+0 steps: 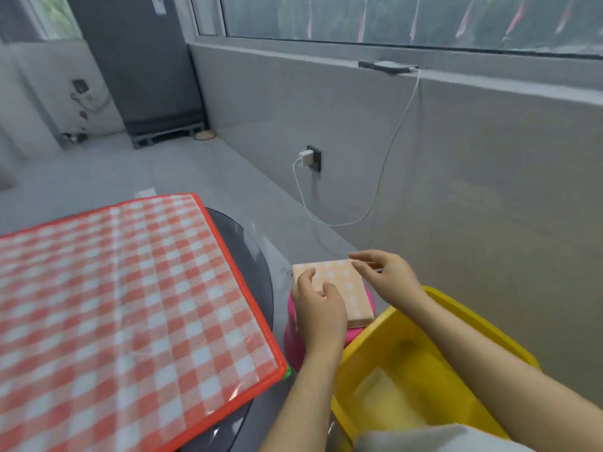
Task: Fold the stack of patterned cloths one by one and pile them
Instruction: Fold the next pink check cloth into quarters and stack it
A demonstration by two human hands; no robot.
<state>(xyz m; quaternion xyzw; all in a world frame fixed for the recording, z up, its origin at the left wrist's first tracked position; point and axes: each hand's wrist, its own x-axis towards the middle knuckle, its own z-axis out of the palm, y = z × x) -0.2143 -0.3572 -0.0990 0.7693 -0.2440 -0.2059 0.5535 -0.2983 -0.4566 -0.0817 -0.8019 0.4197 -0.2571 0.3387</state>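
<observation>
A pile of folded orange cloths with white dots (pixel 339 282) lies on a pink stool (pixel 359 334) to the right of the table. My left hand (pixel 318 303) hovers over the pile's near left part, fingers loosely curled and holding nothing. At the pile's far right corner my right hand (pixel 383 274) has its fingers stretched out, its fingertips at the cloth's edge; whether they touch it I cannot tell.
A red-and-white checked mat (pixel 124 305) covers a dark round table (pixel 257 256) on the left. A yellow plastic tub (pixel 411 380) stands just right of the stool. Behind, a white charger cable (pixel 385 164) hangs along the grey wall from a socket (pixel 313 157).
</observation>
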